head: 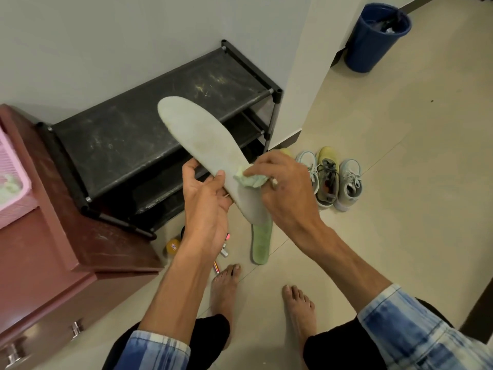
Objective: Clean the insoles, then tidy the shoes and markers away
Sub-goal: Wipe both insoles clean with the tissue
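Left hand (pixel 205 206) grips the insole (pixel 202 145) (toe pointing up-left) while right hand (pixel 280 188) pinches a cloth (pixel 250 180).

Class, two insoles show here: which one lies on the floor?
The green insole, flat on the tiles; the grey insole is held up in the left hand while the right hand presses a cloth on it.

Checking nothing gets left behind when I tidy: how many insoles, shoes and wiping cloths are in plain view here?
Insoles: 2, a grey insole in the left hand, a green insole on the floor.
Shoes: 3, a yellow shoe between two pale blue shoes.
Cloths: 1, a green cloth in the right hand.
Total: 6
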